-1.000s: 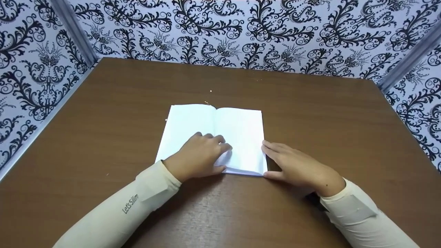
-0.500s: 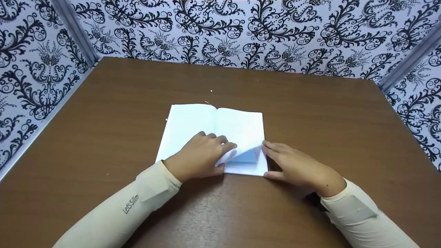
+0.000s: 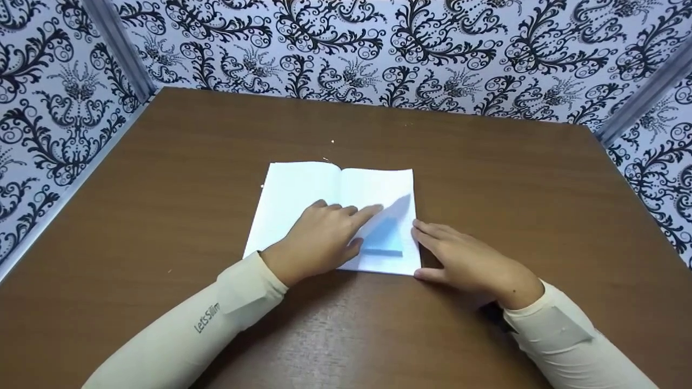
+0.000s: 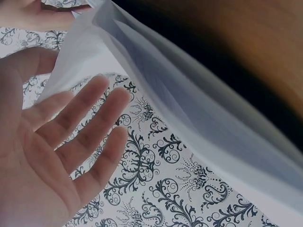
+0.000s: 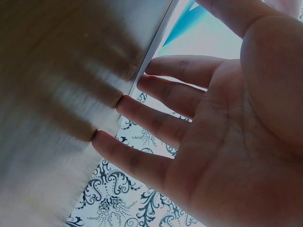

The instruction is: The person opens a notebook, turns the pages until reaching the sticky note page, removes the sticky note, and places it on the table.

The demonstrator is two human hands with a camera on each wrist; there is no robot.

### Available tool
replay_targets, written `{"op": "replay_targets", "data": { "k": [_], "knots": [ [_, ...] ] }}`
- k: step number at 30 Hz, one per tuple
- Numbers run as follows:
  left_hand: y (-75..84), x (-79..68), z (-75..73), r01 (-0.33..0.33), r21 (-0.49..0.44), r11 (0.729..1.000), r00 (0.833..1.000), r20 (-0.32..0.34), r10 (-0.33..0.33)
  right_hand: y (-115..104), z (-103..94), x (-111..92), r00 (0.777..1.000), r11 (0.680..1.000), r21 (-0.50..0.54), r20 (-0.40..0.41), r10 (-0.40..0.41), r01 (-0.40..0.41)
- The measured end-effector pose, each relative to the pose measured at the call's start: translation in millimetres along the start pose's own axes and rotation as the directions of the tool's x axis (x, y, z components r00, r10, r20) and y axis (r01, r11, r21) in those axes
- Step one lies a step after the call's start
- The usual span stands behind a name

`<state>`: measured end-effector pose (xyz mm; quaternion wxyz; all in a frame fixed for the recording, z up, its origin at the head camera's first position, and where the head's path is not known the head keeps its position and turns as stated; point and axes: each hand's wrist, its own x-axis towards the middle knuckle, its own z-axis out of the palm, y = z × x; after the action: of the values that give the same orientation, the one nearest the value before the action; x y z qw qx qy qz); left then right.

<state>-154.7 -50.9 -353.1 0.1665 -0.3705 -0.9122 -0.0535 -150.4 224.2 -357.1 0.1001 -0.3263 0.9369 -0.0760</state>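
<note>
An open book with blank white pages (image 3: 303,186) lies on the table. In the head view my left hand (image 3: 319,240) is over its lower middle, index finger extended against a raised right-hand page. Beneath that page shows a blue rectangle (image 3: 385,237); whether it is printed or loose I cannot tell. The left wrist view has the left hand's (image 4: 71,137) fingers spread beside the curved page (image 4: 90,56), thumb apart from them. My right hand (image 3: 465,256) rests at the book's right edge, fingertips and thumb touching it. Its straight fingers (image 5: 156,123) reach the tabletop in the right wrist view.
The brown wooden table (image 3: 162,216) extends around the book on all sides. Small white crumbs (image 3: 326,159) lie beyond the book's top edge. Walls covered in black-and-white scroll wallpaper (image 3: 351,54) enclose the table at the back and sides.
The right-hand page has lifted from its lower corner, uncovering the blue rectangle. My left index finger and thumb have moved slightly up and right. The right hand has stayed in place.
</note>
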Motion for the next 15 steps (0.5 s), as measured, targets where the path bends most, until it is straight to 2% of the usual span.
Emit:
{"op": "replay_targets", "data": {
  "k": [7,15],
  "knots": [
    [-2.1,-0.7,-0.3,0.003,-0.035,0.999,0.992,-0.129,-0.007,0.0,0.4,0.1,1.0,1.0,-0.008,-0.007,-0.001,0.001],
    [-5.4,0.9,-3.2,0.026,-0.033,0.999,0.98,-0.196,-0.032,-0.5,-0.2,-0.2,1.0,1.0,-0.007,-0.003,0.001,-0.001]
  ]
}}
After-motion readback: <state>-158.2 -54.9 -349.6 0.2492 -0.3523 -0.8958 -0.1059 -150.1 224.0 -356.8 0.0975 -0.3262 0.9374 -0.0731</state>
